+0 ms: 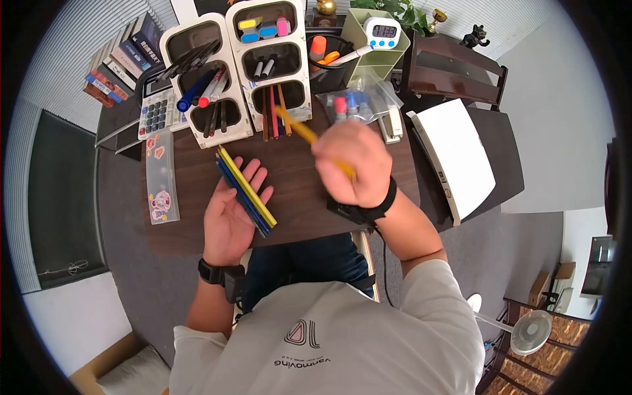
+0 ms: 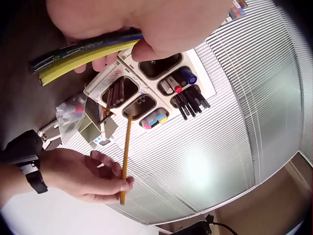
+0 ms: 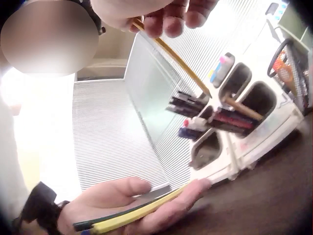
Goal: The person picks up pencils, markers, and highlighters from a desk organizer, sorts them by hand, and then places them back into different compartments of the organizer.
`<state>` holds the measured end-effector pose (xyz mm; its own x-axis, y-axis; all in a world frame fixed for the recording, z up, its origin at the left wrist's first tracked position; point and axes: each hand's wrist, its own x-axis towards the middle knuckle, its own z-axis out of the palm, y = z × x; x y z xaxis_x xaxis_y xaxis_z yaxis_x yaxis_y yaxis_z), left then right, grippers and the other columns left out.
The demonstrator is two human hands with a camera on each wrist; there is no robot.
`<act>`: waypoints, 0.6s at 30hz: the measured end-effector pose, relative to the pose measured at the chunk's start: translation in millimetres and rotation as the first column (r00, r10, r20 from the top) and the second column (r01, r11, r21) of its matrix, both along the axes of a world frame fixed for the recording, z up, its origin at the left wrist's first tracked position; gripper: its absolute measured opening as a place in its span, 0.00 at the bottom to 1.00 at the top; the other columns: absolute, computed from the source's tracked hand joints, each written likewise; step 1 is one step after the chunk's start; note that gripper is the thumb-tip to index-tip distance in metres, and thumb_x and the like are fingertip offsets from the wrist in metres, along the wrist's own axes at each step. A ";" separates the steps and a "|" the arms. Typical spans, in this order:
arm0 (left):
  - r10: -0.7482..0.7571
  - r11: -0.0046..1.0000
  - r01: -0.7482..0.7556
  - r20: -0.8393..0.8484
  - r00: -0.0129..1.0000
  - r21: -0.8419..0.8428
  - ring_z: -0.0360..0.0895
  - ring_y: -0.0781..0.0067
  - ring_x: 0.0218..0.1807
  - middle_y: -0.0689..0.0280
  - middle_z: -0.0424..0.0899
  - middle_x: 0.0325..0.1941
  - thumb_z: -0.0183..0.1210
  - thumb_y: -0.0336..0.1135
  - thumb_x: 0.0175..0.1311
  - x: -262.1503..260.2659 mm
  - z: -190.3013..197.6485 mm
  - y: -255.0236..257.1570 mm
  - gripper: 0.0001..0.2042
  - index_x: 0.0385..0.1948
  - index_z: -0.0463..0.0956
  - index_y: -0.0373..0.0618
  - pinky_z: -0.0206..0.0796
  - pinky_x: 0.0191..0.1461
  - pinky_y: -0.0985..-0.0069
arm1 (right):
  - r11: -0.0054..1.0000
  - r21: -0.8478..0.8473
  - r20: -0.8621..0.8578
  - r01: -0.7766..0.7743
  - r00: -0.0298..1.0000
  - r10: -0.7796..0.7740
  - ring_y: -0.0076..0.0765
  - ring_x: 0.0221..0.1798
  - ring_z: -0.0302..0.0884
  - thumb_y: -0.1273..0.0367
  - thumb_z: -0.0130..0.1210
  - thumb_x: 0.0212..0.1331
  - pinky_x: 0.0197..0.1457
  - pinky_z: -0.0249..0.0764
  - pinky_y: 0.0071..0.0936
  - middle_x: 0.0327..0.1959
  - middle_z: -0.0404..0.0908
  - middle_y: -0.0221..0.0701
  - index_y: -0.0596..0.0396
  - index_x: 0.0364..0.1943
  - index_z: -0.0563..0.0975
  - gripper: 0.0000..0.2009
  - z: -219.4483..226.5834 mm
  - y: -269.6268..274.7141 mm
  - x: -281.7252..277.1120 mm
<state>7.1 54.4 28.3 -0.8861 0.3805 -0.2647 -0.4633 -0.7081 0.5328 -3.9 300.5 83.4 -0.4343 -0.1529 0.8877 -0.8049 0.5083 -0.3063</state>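
My left hand [image 1: 230,214] is palm up, with several coloured pencils [image 1: 247,191] lying across the palm and fingers. Yellow, green and blue barrels show among them, and the thumb lies beside the bunch. My right hand [image 1: 355,161] pinches one orange-yellow pencil [image 2: 126,156] between thumb and fingertips. From the head, that pencil's far end overlaps the front compartment of the white organizer [image 1: 245,108], where several brown, red and orange pencils [image 1: 275,118] stand. Above the left hand, pens and markers [image 1: 209,89] fill other compartments.
A clear bag [image 1: 368,99] of small bottles and a black mesh cup [image 1: 326,79] stand right of the organizer. A timer [image 1: 382,31] sits on a green holder. At left are a calculator [image 1: 158,113], a stickered case [image 1: 161,178] and books [image 1: 125,59]. A white box [image 1: 457,161] lies far right.
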 end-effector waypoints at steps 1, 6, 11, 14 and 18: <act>-0.024 0.999 0.025 -0.014 1.000 0.022 0.59 0.52 0.80 0.48 0.60 0.80 0.44 0.29 0.72 0.4 -0.7 -0.9 0.30 0.77 0.53 0.40 0.52 0.82 0.50 | 0.995 -0.001 0.025 0.095 0.995 -0.095 0.41 0.37 0.81 0.77 0.68 0.53 0.37 0.79 0.33 0.37 0.82 0.32 0.51 0.45 0.83 0.14 0.4 2.9 -5.0; -0.042 0.999 0.042 -0.036 0.998 0.010 0.58 0.52 0.81 0.48 0.58 0.81 0.43 0.28 0.70 0.6 -3.8 -1.7 0.31 0.77 0.53 0.40 0.51 0.83 0.52 | 0.972 0.129 0.333 0.198 0.914 -0.230 0.49 0.45 0.81 0.75 0.60 0.61 0.47 0.80 0.39 0.48 0.81 0.36 0.53 0.52 0.82 0.14 -21.6 5.6 -24.4; -0.044 0.999 0.045 -0.038 0.998 0.027 0.58 0.52 0.81 0.48 0.58 0.81 0.43 0.28 0.69 0.8 -3.7 -3.5 0.32 0.77 0.53 0.40 0.51 0.83 0.53 | 0.970 0.164 0.365 0.178 0.903 -0.227 0.49 0.48 0.82 0.75 0.60 0.61 0.50 0.81 0.39 0.49 0.82 0.36 0.54 0.53 0.82 0.15 -31.8 -1.0 -29.0; -0.052 0.998 0.053 -0.043 0.998 0.028 0.58 0.52 0.81 0.48 0.58 0.81 0.43 0.29 0.69 0.7 -3.8 -3.6 0.32 0.77 0.53 0.40 0.50 0.83 0.53 | 0.972 0.164 0.387 0.167 0.896 -0.219 0.50 0.49 0.82 0.75 0.60 0.61 0.50 0.81 0.40 0.50 0.82 0.37 0.54 0.54 0.81 0.16 -32.5 -3.7 -29.1; -0.051 0.999 0.051 -0.046 0.998 0.015 0.58 0.53 0.81 0.47 0.58 0.81 0.42 0.27 0.70 0.3 -3.5 -3.1 0.31 0.77 0.52 0.40 0.51 0.83 0.54 | 0.981 0.118 0.396 0.156 0.898 -0.190 0.51 0.49 0.83 0.77 0.59 0.60 0.50 0.81 0.40 0.51 0.82 0.38 0.55 0.55 0.80 0.17 -30.9 -5.3 -29.0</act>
<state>7.4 51.3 24.8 -0.8763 0.4294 -0.2184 -0.4747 -0.6927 0.5429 -33.0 295.2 52.5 -0.7789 -0.1063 0.6180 -0.5176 0.6653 -0.5380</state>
